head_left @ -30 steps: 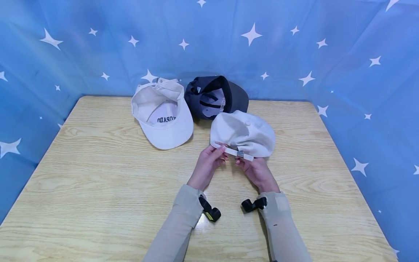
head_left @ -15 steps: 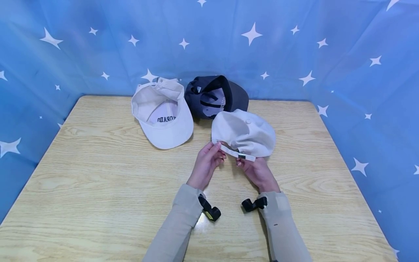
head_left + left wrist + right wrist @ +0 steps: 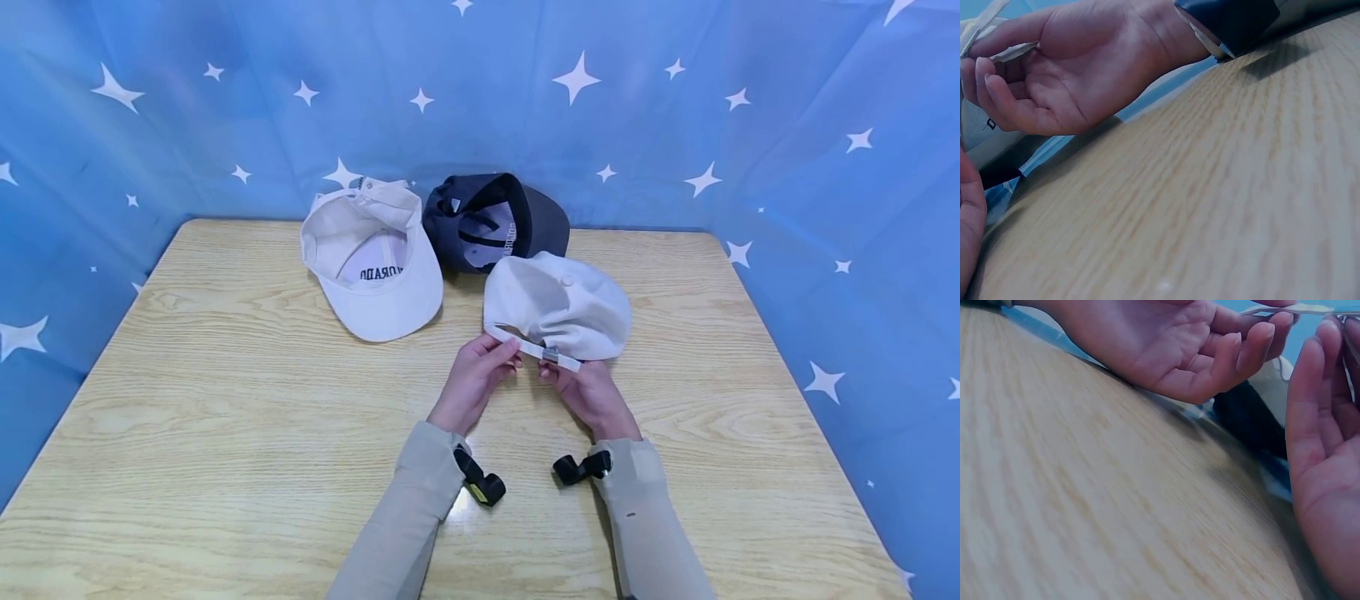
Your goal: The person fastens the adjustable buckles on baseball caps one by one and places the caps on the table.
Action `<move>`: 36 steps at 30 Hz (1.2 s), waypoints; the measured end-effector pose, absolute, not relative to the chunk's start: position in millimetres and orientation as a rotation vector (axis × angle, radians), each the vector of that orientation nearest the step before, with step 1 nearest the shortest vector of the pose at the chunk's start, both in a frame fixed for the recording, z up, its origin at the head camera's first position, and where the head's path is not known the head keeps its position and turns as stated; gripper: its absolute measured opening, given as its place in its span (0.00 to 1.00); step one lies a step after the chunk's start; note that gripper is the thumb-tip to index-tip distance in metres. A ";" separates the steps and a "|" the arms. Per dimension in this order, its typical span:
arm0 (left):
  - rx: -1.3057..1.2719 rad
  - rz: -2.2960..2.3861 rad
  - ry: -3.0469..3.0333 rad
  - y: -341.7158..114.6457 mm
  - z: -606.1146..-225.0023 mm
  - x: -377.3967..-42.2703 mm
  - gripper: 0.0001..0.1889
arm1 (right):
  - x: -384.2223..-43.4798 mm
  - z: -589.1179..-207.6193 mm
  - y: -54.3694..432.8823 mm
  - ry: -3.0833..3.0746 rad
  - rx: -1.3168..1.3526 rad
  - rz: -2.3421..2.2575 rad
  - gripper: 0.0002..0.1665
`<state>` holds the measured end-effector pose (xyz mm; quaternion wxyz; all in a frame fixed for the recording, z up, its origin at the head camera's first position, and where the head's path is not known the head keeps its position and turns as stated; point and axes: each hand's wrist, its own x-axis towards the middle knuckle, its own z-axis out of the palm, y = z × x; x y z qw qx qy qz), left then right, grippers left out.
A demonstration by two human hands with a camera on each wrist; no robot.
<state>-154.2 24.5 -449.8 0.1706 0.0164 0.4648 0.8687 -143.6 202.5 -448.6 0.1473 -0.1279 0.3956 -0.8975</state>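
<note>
White strap (image 3: 531, 349) in grip of left hand (image 3: 474, 373) and right hand (image 3: 591, 395), “ORADO” (image 3: 381, 273) in white cap (image 3: 384, 307)

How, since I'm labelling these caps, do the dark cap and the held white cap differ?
The dark cap shows its inside and brim; the held white cap shows its outer crown, brim hidden. No hand holds the dark cap; the left hand and right hand hold the held white cap's strap. Both are cloth caps.

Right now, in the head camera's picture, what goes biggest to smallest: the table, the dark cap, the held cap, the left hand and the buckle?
1. Table
2. Dark cap and held cap: too alike to rank
3. Left hand
4. Buckle
</note>
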 end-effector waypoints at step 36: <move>0.103 2.392 1.426 26.7 -451.2 -152.9 0.13 | -144.6 -449.3 201.1 1.275 -0.340 -2.549 0.09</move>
